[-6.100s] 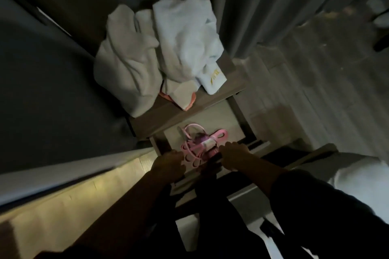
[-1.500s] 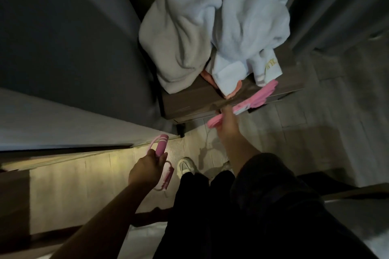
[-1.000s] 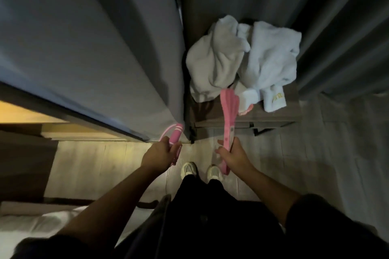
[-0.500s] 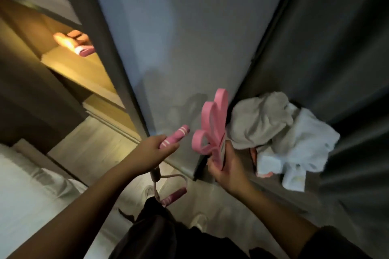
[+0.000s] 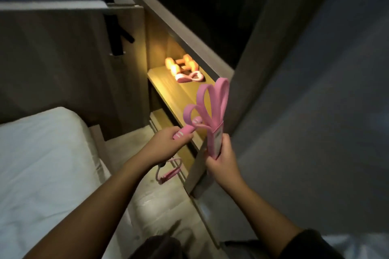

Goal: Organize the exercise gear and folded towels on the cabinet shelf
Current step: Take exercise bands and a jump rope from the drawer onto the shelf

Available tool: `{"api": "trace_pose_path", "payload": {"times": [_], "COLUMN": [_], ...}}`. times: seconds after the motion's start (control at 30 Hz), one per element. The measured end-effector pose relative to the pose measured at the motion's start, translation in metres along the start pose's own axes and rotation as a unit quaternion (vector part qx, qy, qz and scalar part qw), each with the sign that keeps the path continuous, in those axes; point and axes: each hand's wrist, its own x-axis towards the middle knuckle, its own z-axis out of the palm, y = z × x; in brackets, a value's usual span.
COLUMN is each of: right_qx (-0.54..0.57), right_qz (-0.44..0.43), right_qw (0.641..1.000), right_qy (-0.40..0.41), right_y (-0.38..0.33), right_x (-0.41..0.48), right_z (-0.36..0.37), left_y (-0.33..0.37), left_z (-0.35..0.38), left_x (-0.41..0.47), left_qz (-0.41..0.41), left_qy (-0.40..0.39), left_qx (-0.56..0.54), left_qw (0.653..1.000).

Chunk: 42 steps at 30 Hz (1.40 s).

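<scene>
The left hand [image 5: 168, 143] is clenched on the pink rope handle [image 5: 185, 131], the right hand [image 5: 221, 160] grasps pink bands [image 5: 210, 120]; lit shelf [image 5: 174, 94] at twelve o'clock. The dangling rope [image 5: 170, 173], I think, may snag the lower edge.

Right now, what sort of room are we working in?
Most likely a bedroom, perhaps a hotel room: a white-sheeted bed at the left, and beside it a lit built-in cabinet shelf holding orange dumbbells.
</scene>
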Motion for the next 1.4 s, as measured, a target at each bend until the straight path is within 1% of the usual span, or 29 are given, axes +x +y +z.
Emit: {"api": "trace_pose_path", "payload": {"times": [0.13, 0.23, 0.33, 0.4, 0.5, 0.6, 0.7, 0.8, 1.0, 1.2, 1.4], "right_qx": [0.009, 0.027, 0.029, 0.035, 0.030, 0.025, 0.011, -0.007, -0.063, -0.078, -0.069], "right_qz": [-0.031, -0.015, -0.006, 0.004, 0.028, 0.041, 0.039, 0.056, 0.076, 0.099, 0.103], "right_qw": [0.999, 0.999, 0.998, 0.997, 0.996, 0.997, 0.999, 0.998, 0.993, 0.992, 0.991], "right_qy": [-0.005, -0.026, -0.061, -0.072, -0.075, -0.059, -0.037, -0.028, -0.060, -0.020, 0.052], "right_y": [-0.028, -0.034, -0.027, -0.019, -0.008, 0.003, 0.016, 0.028, 0.049, 0.078, 0.123], "right_x": [0.055, 0.086, 0.120, 0.146, 0.188, 0.231, 0.279, 0.319, 0.366, 0.412, 0.445], "right_z": [0.039, 0.065, 0.091, 0.106, 0.128, 0.141, 0.147, 0.153, 0.176, 0.210, 0.263], "left_y": [-0.018, -0.034, -0.052, -0.062, -0.075, -0.084, -0.095, -0.109, -0.141, -0.195, -0.267], "left_z": [-0.043, -0.067, -0.087, -0.096, -0.108, -0.122, -0.134, -0.148, -0.181, -0.209, -0.211], "left_x": [0.035, 0.056, 0.084, 0.106, 0.143, 0.185, 0.234, 0.276, 0.335, 0.403, 0.450], "left_qz": [-0.027, -0.052, -0.075, -0.092, -0.108, -0.109, -0.115, -0.137, -0.156, -0.128, -0.074], "left_qy": [0.030, 0.035, 0.064, 0.073, 0.069, 0.070, 0.055, 0.032, 0.001, -0.064, -0.115], "left_qx": [-0.013, -0.026, -0.034, -0.034, -0.047, -0.040, -0.026, -0.019, 0.020, 0.057, 0.153], "left_qw": [0.999, 0.998, 0.995, 0.992, 0.991, 0.991, 0.991, 0.990, 0.988, 0.988, 0.979]}}
